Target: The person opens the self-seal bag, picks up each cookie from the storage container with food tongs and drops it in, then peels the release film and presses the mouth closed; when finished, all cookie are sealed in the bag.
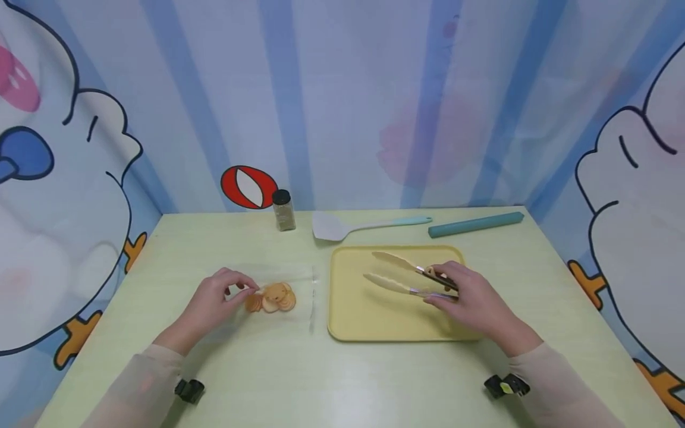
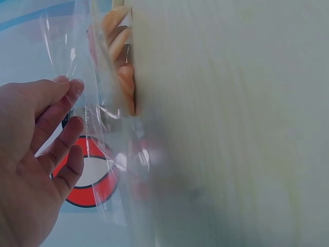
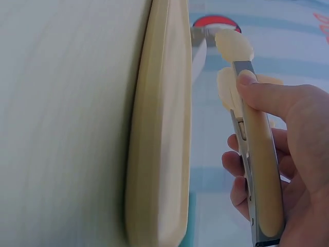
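Left grip [image 1: 218, 298]: thumb and finger pinch a clear bag [image 1: 304, 297] of tan pieces [image 1: 276, 293].
Right grip [image 1: 473, 299]: curled round spread tongs [image 3: 261, 164] above the yellow tray [image 1: 353, 324].

One view above hands [image 1: 215, 302] [image 1: 476, 300], two close

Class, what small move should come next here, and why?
Probably swing the tongs left toward the tan pieces: the right hand holds them, tips apart, over the yellow tray, while the left hand pinches clear plastic around the pieces.
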A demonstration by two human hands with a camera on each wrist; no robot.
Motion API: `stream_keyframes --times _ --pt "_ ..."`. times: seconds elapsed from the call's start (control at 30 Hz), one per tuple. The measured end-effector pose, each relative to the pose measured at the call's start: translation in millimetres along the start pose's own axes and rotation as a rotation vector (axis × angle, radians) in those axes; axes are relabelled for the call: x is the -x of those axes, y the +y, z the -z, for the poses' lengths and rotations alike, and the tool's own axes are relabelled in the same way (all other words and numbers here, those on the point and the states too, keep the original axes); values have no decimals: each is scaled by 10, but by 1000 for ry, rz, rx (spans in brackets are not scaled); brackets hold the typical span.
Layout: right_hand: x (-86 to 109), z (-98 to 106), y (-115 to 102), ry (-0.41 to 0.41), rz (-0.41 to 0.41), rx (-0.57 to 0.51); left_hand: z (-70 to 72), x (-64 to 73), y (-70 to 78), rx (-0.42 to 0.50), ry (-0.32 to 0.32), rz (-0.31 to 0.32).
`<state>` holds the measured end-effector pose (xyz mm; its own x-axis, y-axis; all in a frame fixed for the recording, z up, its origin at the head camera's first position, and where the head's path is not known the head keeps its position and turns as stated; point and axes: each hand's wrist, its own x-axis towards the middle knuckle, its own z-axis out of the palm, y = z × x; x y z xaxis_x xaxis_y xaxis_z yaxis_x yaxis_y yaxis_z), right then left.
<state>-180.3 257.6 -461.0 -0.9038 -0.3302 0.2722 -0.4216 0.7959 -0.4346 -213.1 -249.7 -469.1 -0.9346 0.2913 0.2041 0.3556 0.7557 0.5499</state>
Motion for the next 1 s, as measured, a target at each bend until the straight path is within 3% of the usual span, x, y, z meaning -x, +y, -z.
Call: stream_keyframes --times 0.53,0.8,1.0 --pt "564 550 756 148 -206 137 -8 -10 -3 -13 -22 12" --pt "748 668 1133 108 -322 183 -5 0 5 -17 -17 7" --pt "783 683 1250 53 -376 186 0 2 12 -22 -20 15"
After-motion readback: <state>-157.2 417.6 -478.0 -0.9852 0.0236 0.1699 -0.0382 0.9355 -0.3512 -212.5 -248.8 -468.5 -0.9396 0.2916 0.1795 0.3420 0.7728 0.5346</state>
